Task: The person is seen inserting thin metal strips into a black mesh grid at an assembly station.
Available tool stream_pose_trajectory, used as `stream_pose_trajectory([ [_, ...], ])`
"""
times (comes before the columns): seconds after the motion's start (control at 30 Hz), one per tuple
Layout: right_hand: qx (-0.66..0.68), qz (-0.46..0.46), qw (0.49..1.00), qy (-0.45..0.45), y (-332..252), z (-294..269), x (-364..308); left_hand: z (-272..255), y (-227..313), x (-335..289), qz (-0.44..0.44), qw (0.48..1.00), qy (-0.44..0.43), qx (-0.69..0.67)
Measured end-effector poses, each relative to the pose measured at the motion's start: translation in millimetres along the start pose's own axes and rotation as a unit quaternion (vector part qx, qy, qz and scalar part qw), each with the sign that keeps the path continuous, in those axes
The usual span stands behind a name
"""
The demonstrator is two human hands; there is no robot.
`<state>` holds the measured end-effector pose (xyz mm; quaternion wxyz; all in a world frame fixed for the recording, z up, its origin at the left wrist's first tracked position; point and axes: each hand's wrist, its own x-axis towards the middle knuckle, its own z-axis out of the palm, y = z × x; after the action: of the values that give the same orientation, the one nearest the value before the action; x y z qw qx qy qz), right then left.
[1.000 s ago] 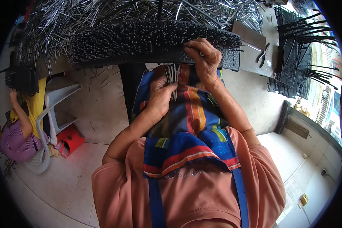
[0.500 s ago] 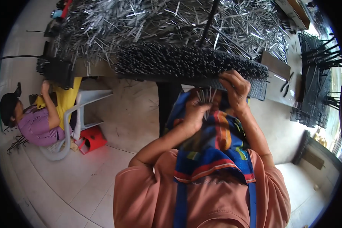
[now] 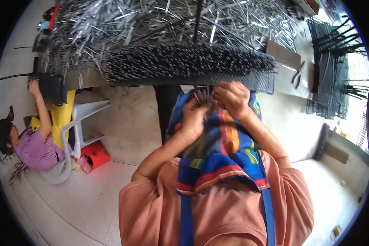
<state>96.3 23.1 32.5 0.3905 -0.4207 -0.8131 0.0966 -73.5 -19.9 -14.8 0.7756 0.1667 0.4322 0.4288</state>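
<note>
- head view: the left hand [image 3: 192,117] is closed around a small bunch of thin metal pins [image 3: 203,96], kept upright so they stay together.
- the right hand [image 3: 232,98] pinches the pin tops, close under the black grid [image 3: 192,65] full of pins on the worktop [image 3: 282,53].
- both hands sit over a bright striped apron [image 3: 221,143].

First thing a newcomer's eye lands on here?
Probably the huge heap of shiny thin metal strips covering the table across the top of the view, with the long black mesh panel bristling with upright metal pins at its near edge. Just below it, the left hand and right hand meet over a small bundle of thin metal pins, above a bright multicoloured striped apron.
</note>
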Motion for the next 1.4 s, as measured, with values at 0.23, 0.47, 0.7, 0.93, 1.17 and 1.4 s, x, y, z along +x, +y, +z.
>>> stream_pose_trajectory([
  [0.23, 0.167, 0.255, 0.947, 0.104, 11, 0, -1, 10, 5, -2, -0.08, 0.995, 0.038, -0.047],
  [0.47, 0.18, 0.24, 0.949, 0.099, 6, 5, 11, 3, 16, -4, -0.069, 0.995, 0.029, -0.061],
  [0.7, 0.013, 0.232, 0.973, 0.016, 10, 5, 30, 21, 8, 1, 0.022, 0.999, -0.019, -0.014],
  [0.93, -0.043, 0.198, 0.979, 0.021, 6, 9, 36, 19, 23, 7, -0.01, 0.999, -0.032, -0.043],
  [1.17, 0.192, 0.38, 0.905, 0.009, 5, -6, 9, 26, 26, 12, -0.046, 0.996, -0.054, -0.059],
  [1.4, 0.379, 0.558, 0.733, -0.088, -5, -22, 5, 18, 12, 8, -0.065, 0.997, -0.03, -0.003],
])
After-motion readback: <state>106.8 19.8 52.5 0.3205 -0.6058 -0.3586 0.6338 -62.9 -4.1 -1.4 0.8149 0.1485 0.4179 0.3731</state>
